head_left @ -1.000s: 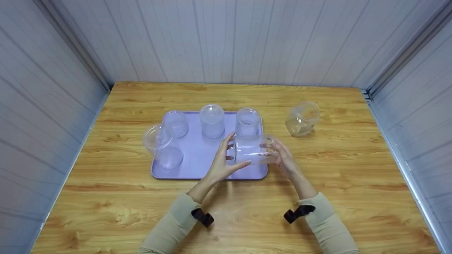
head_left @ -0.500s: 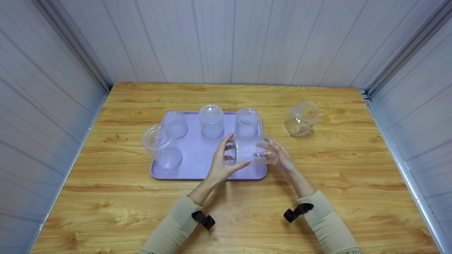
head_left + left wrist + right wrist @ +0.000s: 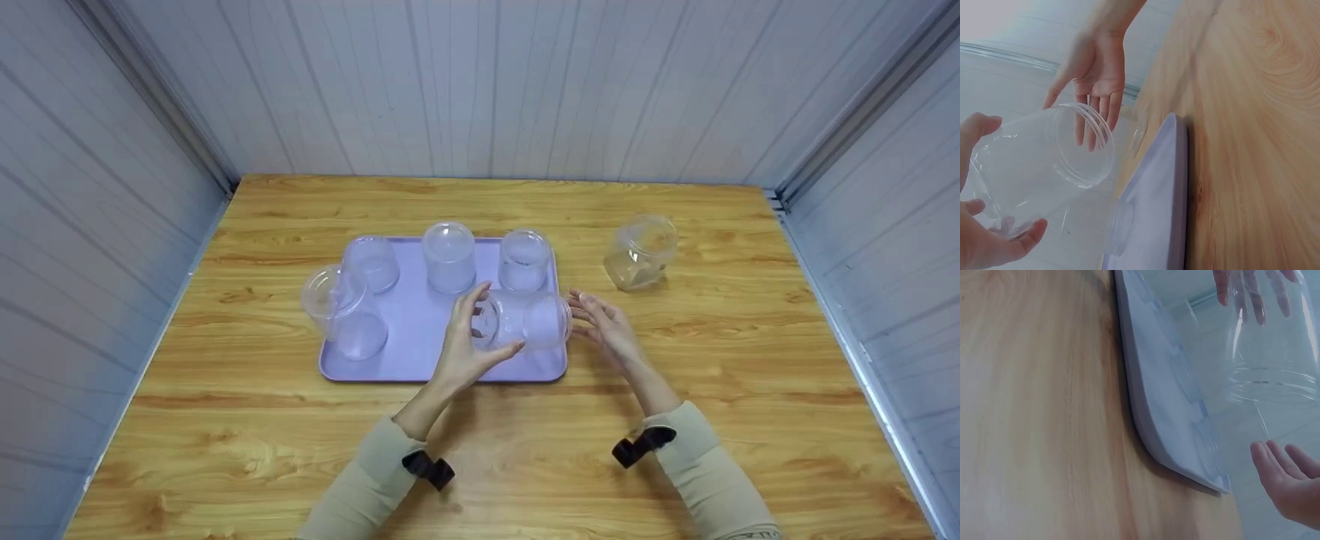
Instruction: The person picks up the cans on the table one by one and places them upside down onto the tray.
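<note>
My left hand (image 3: 459, 356) grips a clear, empty-looking jar (image 3: 525, 319) round its base end, thumb on the near side and fingers on the far side. The jar lies sideways in the air above the right part of a purple tray (image 3: 420, 352), its ridged open mouth facing right. Just off that mouth is my right hand (image 3: 613, 330), fingers extended and holding nothing. In the left wrist view the right hand's palm (image 3: 1100, 73) shows behind the jar's mouth. A gap between the mouth and the right fingertips (image 3: 1261, 447) is visible in the right wrist view.
Several clear jars stand on the tray: a back-left jar (image 3: 373, 264), a back-middle jar (image 3: 450, 259), a back-right jar (image 3: 525, 259) and a front-left jar (image 3: 349, 315). Another clear jar (image 3: 640, 253) stands on the wooden table (image 3: 750, 360), right of the tray. Pale panel walls (image 3: 480, 90) surround the table.
My right hand has come off the jar's mouth end and moved slightly right. The left hand keeps its grip, and the jar has shifted a little left and turned its mouth more into view.
</note>
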Tool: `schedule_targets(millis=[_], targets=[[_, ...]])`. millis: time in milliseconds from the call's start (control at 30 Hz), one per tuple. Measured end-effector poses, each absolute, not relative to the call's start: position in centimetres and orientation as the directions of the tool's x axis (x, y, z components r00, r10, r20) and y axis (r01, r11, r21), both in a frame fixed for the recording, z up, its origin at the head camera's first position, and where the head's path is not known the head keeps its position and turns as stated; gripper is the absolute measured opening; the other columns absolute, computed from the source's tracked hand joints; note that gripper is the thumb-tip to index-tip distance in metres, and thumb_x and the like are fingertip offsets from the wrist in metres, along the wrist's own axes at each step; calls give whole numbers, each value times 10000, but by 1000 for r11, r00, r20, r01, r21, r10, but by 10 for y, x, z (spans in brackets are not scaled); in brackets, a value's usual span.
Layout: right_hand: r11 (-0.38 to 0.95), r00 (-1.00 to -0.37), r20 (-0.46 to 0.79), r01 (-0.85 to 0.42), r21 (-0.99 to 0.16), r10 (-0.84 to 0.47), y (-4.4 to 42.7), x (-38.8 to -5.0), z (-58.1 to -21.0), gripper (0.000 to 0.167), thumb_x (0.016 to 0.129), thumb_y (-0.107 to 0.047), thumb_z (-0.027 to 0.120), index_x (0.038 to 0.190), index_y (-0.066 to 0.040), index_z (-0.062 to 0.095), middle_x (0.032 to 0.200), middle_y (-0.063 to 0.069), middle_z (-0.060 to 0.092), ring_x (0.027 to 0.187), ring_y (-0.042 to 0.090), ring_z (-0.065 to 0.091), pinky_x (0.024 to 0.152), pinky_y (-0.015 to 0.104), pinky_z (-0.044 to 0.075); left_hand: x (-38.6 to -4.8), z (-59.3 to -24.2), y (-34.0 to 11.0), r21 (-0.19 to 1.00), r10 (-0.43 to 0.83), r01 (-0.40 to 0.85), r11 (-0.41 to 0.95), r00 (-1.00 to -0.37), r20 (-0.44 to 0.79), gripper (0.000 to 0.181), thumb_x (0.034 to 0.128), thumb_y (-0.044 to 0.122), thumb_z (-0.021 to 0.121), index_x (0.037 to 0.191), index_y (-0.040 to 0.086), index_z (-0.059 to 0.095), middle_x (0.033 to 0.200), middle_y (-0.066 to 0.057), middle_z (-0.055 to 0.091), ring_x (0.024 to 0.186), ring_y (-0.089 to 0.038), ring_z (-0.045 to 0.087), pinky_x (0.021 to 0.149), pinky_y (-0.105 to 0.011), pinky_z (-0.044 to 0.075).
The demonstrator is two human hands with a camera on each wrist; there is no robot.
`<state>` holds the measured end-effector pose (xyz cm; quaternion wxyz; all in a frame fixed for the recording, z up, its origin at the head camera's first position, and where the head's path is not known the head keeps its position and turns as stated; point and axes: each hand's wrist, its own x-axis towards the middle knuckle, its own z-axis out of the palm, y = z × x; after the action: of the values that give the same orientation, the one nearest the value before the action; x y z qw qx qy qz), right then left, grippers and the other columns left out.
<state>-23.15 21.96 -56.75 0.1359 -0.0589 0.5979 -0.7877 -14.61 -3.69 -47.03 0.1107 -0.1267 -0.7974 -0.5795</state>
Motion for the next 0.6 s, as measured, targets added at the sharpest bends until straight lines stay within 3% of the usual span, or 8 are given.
schedule_targets(millis=[200, 433, 600], targets=[[-157, -973, -32, 69, -985, -230, 221, -232, -558, 429, 892, -252, 533, 1227, 11, 485, 1124, 155, 563, 986, 247, 549, 761, 348, 489, -144, -467, -42, 867, 64, 326, 377, -943, 327, 867, 620, 250, 796, 1338, 95, 335, 1186, -140, 406, 1021, -229, 417, 839, -390, 401], [-49, -987, 44, -37, -998, -157, 206, -214, -499, 574, 801, -338, 639, 1175, 75, 501, 1100, 217, 556, 957, 302, 542, 808, 459, 447, -144, -463, -50, 839, 71, 326, 436, -942, 329, 877, 607, 212, 803, 1337, 81, 335, 1183, -120, 400, 1037, -231, 417, 883, -389, 382], [148, -997, 34, -44, -988, -69, 200, -213, -473, 400, 848, -161, 600, 1152, 85, 514, 1046, 178, 568, 885, 163, 563, 794, 384, 467, -144, -461, -56, 811, 85, 322, 489, -943, 323, 868, 616, 220, 799, 1335, 77, 335, 1205, -137, 384, 1095, -270, 404, 923, -400, 356]])
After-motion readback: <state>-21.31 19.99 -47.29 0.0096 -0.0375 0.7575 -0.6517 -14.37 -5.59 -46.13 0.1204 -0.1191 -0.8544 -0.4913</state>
